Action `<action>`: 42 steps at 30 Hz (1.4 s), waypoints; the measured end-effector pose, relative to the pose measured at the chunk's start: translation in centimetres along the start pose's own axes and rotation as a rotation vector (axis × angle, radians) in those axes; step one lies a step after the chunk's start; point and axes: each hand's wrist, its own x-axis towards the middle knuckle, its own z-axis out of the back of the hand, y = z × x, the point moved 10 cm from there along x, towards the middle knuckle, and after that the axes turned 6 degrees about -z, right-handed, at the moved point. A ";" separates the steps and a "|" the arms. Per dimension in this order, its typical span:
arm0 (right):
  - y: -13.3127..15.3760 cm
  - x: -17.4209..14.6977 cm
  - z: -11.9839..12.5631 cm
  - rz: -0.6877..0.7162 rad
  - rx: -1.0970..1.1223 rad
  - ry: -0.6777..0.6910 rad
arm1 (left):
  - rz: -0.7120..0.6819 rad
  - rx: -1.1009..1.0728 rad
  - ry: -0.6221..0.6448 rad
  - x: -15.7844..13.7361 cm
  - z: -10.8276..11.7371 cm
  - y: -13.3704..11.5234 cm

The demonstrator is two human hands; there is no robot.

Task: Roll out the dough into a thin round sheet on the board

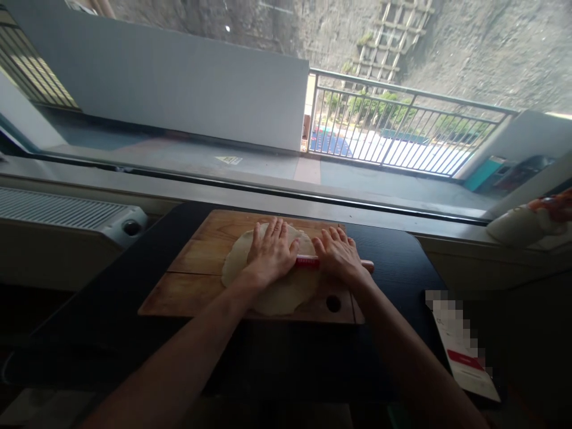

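Head camera: two bare hands bear down on a red pin (307, 261) over a round of dough (290, 293), on a wooden board (192, 250) atop a black bench (395, 250) by a sill (313, 208). From my distant seat, I judge the step in hand to be flattening the dough. The sheet lies mid-board, wide and thin-looking; the pin runs across its right part, one end jutting past the board's right edge.

Fingers of the left hand (271, 251) are spread and unclenched, reaching forward over the dough. Those of the right hand (338, 253) are likewise extended, with the palm over the pin. I see neither set curled around it, though the undersides of both palms are hidden from me. The next stroke, I reckon, calls for even weight from both palms, lest one side come out thinner.

White lettering marks the pin's red barrel, too small for me to read. At lower right, a partly pixelated packet (452, 332) bears a red label (465, 360) whose marks I cannot make out. Farther off, a triangular sign (229, 160) yields no legible word. I can name no brand.
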 end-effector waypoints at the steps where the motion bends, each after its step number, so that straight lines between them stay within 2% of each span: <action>1: 0.2 -1.4 0.2 0.026 -0.006 -0.041 | -0.028 0.006 -0.023 -1.3 0.4 -0.4; 5: 1.1 -10.2 0.1 0.209 -0.009 -0.167 | -0.173 0.002 -0.068 -8.7 1.8 -2.3; 7: 1.2 -12.3 -0.2 0.264 0.001 -0.168 | -0.198 -0.010 -0.073 -10.3 2.0 -2.8; 9: 0.9 -11.0 -0.1 0.246 0.003 -0.163 | -0.166 -0.011 -0.090 -9.0 1.9 -2.5; 11: 0.4 -6.9 0.2 0.168 0.012 -0.141 | -0.101 -0.012 -0.093 -5.3 1.3 -1.7; 14: -0.3 -0.3 0.3 0.053 0.055 -0.061 | -0.012 -0.050 0.006 0.6 -0.4 -0.5; 16: -0.4 1.3 0.4 0.018 0.074 -0.032 | 0.016 -0.064 0.054 2.1 -0.8 -0.1; 18: -0.3 -0.4 0.6 0.035 0.064 -0.077 | -0.008 -0.042 0.023 0.5 -0.2 -0.4; 21: 0.6 -7.1 0.3 0.176 0.023 -0.179 | -0.126 0.002 -0.056 -5.5 1.1 -1.8; 23: 1.2 -10.8 -0.2 0.275 0.013 -0.195 | -0.192 0.013 -0.077 -8.9 1.5 -2.6; 25: 1.4 -11.4 -0.3 0.298 0.008 -0.216 | -0.198 0.016 -0.105 -9.5 1.6 -2.8; 27: 1.2 -8.6 0.1 0.244 -0.001 -0.248 | -0.149 0.012 -0.129 -7.0 1.4 -2.3; 31: 0.8 0.8 1.5 0.107 0.016 -0.227 | 0.035 -0.052 -0.135 1.0 1.0 1.0; 33: 0.7 3.3 2.1 0.099 0.055 -0.184 | 0.126 -0.079 -0.188 2.8 2.0 4.1; 35: 0.9 3.6 2.1 0.169 0.123 -0.099 | 0.216 -0.072 -0.228 2.3 3.0 7.9; 36: 1.1 3.0 1.7 0.228 0.156 -0.038 | 0.268 -0.071 -0.203 1.5 3.0 10.1; 38: 1.3 1.6 0.9 0.333 0.195 0.074 | 0.365 -0.100 -0.061 -0.3 1.9 13.8; 40: 1.1 0.9 -0.1 0.373 0.195 0.183 | 0.387 -0.181 0.102 -1.4 0.2 15.8; 42: 0.9 1.4 -0.6 0.333 0.216 0.259 | 0.349 -0.255 0.211 -1.6 -0.9 15.9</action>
